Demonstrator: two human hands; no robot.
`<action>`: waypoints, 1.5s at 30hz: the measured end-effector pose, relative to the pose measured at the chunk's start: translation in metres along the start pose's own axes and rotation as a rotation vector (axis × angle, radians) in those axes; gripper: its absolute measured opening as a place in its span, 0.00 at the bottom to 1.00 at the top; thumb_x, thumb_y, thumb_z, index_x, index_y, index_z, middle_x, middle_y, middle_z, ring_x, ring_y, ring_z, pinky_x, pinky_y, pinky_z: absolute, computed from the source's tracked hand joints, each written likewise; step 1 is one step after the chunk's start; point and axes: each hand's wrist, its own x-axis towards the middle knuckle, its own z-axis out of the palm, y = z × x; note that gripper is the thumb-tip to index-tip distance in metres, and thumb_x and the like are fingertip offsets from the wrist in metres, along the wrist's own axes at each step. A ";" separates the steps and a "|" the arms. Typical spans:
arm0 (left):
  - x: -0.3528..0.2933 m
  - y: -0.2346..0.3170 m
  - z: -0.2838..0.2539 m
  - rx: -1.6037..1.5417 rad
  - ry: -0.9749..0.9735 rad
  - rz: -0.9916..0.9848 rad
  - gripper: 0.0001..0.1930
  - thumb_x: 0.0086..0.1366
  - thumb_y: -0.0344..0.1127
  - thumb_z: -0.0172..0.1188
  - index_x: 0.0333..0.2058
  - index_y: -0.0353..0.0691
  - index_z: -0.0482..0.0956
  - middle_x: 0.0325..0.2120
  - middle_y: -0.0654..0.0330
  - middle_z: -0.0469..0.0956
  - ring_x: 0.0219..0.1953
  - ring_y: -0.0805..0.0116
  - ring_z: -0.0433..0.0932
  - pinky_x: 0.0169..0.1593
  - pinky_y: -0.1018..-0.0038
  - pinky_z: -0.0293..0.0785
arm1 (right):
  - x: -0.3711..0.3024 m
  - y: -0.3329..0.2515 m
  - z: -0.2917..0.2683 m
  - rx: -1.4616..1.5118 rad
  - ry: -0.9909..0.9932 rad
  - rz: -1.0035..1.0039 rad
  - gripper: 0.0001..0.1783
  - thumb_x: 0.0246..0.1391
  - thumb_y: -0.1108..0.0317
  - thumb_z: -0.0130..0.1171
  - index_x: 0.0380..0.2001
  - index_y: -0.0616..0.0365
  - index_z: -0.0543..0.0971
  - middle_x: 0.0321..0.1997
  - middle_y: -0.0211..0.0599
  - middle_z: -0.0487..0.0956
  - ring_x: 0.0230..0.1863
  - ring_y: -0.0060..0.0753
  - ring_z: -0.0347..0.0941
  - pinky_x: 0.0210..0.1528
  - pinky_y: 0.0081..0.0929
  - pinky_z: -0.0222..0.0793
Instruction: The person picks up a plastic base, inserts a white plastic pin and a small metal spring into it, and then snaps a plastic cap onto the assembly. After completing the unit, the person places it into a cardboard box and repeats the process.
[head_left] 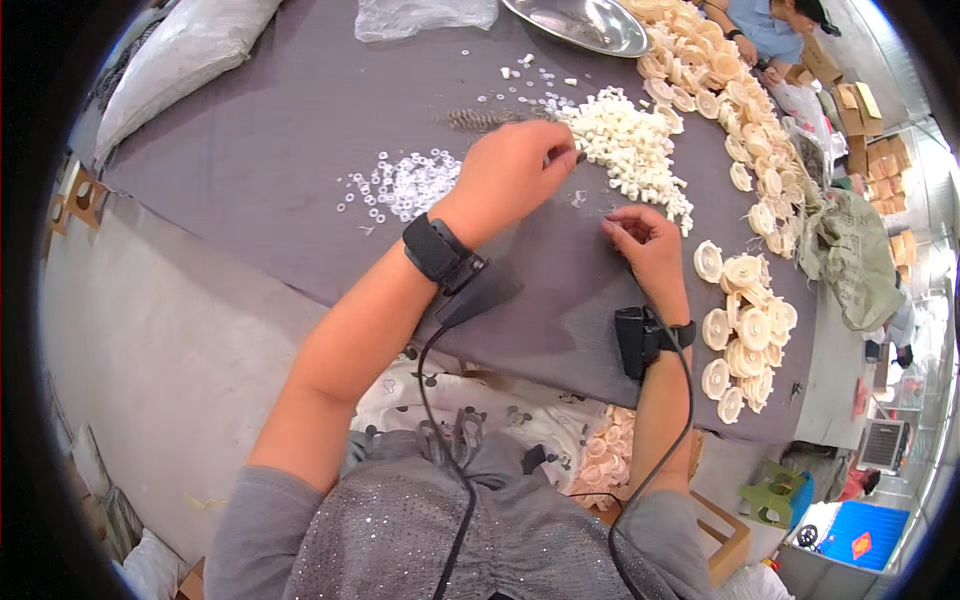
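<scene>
My left hand (512,170) reaches over the grey cloth-covered table (270,170), its fingertips at the edge of a heap of small white plastic pieces (628,148); what they pinch is too small to make out. My right hand (645,245) lies just below that heap with fingers curled together, apparently pinching a tiny part I cannot identify. Both wrists wear black bands with cables. A scatter of small clear rings (405,185) lies to the left of my left hand.
Cream-coloured round discs (745,320) pile along the table's right side and run up to the far edge (700,60). A metal bowl (580,22) and a clear plastic bag (425,15) sit at the back. Another person (770,25) sits at the far right. A blue crate (860,530) stands on the floor.
</scene>
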 end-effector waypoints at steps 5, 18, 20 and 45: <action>0.006 -0.011 -0.026 -0.040 -0.025 -0.125 0.06 0.54 0.32 0.56 0.31 0.38 0.75 0.24 0.58 0.75 0.26 0.63 0.73 0.33 0.74 0.70 | 0.002 0.002 -0.004 -0.031 -0.061 0.013 0.08 0.42 0.72 0.60 0.30 0.61 0.78 0.25 0.27 0.76 0.25 0.15 0.69 0.28 0.14 0.65; -0.006 -0.031 -0.011 0.584 -0.269 0.131 0.07 0.49 0.32 0.59 0.29 0.42 0.75 0.27 0.60 0.74 0.35 0.57 0.72 0.39 0.66 0.67 | 0.001 0.004 -0.006 0.039 -0.079 0.018 0.09 0.45 0.69 0.59 0.32 0.60 0.77 0.25 0.29 0.75 0.27 0.17 0.70 0.28 0.16 0.65; -0.004 -0.026 -0.008 0.585 -0.292 0.128 0.06 0.48 0.31 0.59 0.28 0.41 0.76 0.26 0.59 0.74 0.34 0.57 0.72 0.39 0.66 0.67 | -0.001 -0.004 -0.005 0.065 -0.067 0.021 0.10 0.46 0.69 0.59 0.33 0.60 0.77 0.26 0.29 0.76 0.27 0.17 0.70 0.29 0.15 0.65; -0.009 0.017 0.005 -0.210 -0.356 0.139 0.16 0.48 0.27 0.64 0.37 0.36 0.72 0.32 0.58 0.76 0.35 0.66 0.77 0.40 0.75 0.72 | -0.011 -0.022 -0.003 0.743 -0.326 0.097 0.09 0.50 0.71 0.55 0.35 0.63 0.76 0.30 0.37 0.77 0.28 0.25 0.74 0.29 0.19 0.72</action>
